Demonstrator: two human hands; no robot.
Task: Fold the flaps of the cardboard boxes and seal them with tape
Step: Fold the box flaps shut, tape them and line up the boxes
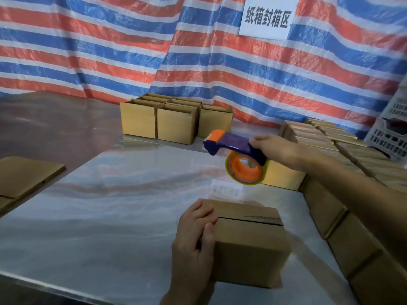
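Note:
A small cardboard box (248,245) stands on the shiny table (110,205) in front of me, its top flaps folded down with the seam showing. My left hand (193,241) holds its left end, fingers over the top edge and thumb on the near side. My right hand (279,150) grips the handle of a blue and orange tape dispenser (233,150), which it holds in the air above and behind the box. A roll of clear tape (245,168) sits on the dispenser.
Several open boxes (174,119) stand in a block at the back of the table. Rows of boxes (330,205) line the right side. Flat cardboard (24,175) lies at the left. A white plastic crate (389,133) is at the far right, before a striped tarp.

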